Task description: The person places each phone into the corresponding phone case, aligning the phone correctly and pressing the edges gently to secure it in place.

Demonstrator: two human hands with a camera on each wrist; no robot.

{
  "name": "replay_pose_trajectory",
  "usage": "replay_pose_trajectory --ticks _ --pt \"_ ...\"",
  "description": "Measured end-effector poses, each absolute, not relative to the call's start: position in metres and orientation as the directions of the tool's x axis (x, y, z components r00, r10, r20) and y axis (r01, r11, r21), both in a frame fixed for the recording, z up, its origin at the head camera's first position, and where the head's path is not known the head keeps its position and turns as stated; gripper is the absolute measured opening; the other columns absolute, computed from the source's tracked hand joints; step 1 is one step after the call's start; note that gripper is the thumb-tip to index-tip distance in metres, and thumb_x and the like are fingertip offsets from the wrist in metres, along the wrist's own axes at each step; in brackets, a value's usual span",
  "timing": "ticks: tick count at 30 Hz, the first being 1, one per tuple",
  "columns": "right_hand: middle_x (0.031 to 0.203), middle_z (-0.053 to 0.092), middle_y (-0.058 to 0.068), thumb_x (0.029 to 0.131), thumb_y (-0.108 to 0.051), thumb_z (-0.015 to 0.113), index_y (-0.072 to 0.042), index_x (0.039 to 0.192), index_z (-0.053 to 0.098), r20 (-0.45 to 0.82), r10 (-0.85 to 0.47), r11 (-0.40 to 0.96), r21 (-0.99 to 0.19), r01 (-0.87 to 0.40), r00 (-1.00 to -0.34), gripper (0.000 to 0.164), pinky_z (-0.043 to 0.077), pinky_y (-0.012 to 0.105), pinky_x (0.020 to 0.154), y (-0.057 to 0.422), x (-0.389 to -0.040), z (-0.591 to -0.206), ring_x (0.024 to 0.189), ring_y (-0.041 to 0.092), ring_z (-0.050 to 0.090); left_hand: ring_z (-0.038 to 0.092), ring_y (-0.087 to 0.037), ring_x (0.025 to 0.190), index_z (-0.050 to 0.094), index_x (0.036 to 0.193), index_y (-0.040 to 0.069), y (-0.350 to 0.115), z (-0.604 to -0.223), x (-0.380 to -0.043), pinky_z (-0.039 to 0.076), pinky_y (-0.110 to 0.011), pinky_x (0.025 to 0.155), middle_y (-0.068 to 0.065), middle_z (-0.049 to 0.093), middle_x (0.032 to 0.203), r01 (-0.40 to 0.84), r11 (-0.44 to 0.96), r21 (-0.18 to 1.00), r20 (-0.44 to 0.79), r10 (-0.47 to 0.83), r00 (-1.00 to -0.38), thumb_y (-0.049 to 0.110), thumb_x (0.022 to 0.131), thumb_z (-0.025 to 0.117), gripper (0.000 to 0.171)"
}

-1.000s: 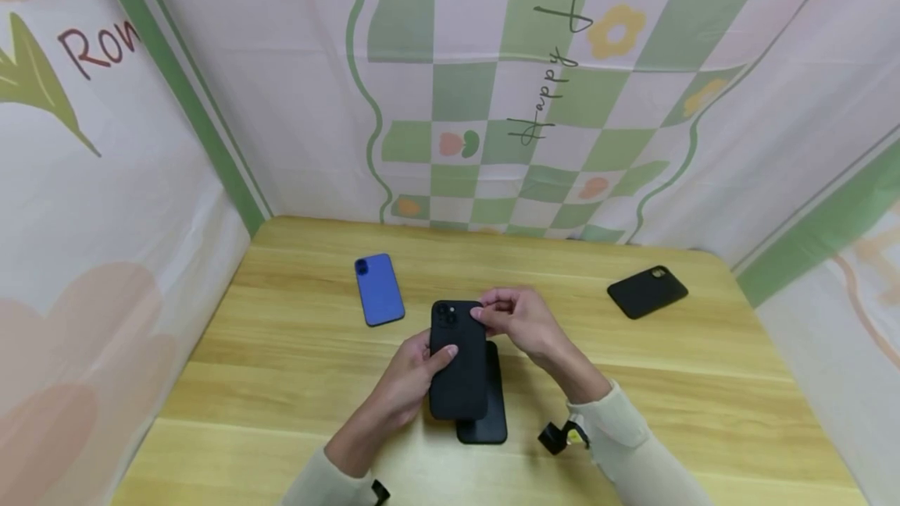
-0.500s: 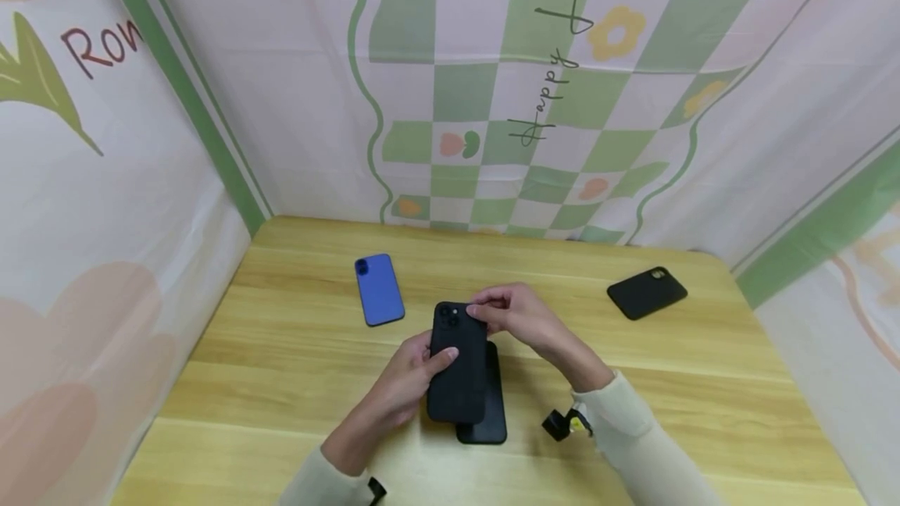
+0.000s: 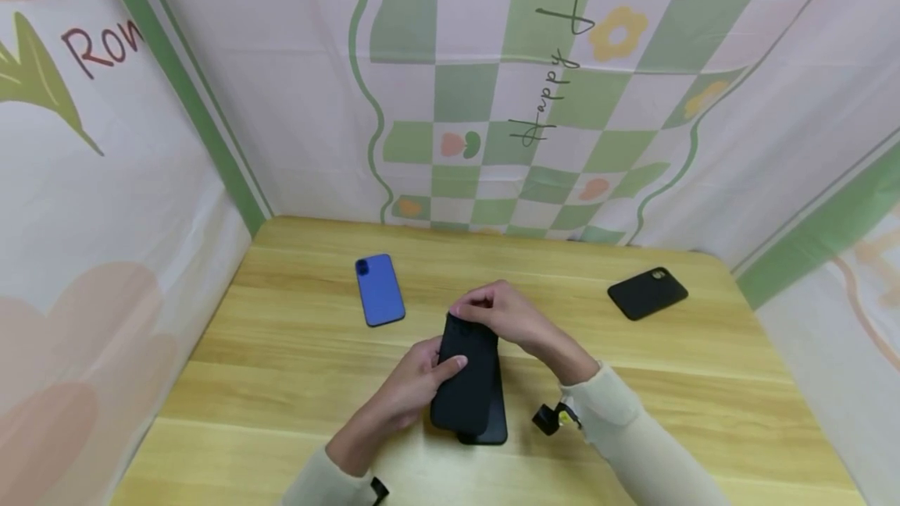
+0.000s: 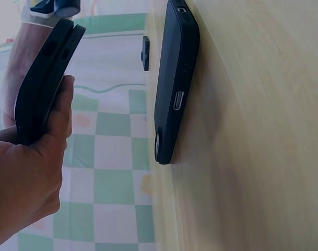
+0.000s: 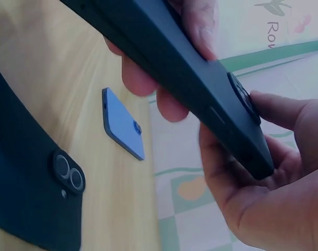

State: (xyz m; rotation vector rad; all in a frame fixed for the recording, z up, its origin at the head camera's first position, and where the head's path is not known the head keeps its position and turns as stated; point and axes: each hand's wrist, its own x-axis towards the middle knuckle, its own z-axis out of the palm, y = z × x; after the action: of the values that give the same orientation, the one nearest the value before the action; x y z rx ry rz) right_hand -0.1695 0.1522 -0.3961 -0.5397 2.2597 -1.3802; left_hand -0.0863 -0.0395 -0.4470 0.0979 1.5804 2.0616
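A black phone (image 3: 464,385), raised above a wooden table (image 3: 281,381), is held between a person's two bare hands, its edge showing two layers with a narrow gap at the end away from the camera. The left hand (image 3: 413,383) grips one long side, thumb across the back and fingers curled beneath; the right hand (image 3: 509,317) pinches the camera end between thumb and fingers. Below, well apart from it, a second dark phone (image 3: 496,426) lies on the wood. Farther back rest a blue phone (image 3: 381,291), at left, and a black case (image 3: 647,295), at right. Behind hangs a green-and-white checkered cloth (image 3: 467,92).
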Motion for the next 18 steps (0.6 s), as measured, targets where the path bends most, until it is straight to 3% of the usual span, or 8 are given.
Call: replay_pose_trajectory --ticks 10,18 --pt "0.11 0.079 0.015 0.102 -0.01 0.068 0.004 0.112 0.08 -0.172 -0.499 0.369 -0.929 -0.028 -0.85 0.021 0.059 0.033 0.091 0.1522 -0.1684 -0.4001 0.105 0.024 0.073 0.072 -0.031 0.114 0.053 0.147 -0.006 -0.038 -0.4486 -0.0852 0.063 -0.042 0.094 -0.02 0.072 0.126 -0.366 -0.158 0.917 -0.258 0.465 -0.847 0.009 0.112 0.053 0.038" --pt "0.106 0.08 0.009 0.102 -0.02 0.072 -0.002 0.111 0.082 -0.159 -0.449 0.381 -0.924 -0.027 -0.879 0.022 0.058 0.03 0.085 0.1512 -0.1649 -0.4019 0.099 0.019 0.072 0.072 -0.03 0.112 0.051 0.148 -0.004 -0.0383 -0.4487 -0.0854 0.063 -0.042 0.093 -0.018 0.072 0.125 -0.348 -0.168 0.922 -0.249 0.431 -0.867 0.012 0.113 0.051 0.038"
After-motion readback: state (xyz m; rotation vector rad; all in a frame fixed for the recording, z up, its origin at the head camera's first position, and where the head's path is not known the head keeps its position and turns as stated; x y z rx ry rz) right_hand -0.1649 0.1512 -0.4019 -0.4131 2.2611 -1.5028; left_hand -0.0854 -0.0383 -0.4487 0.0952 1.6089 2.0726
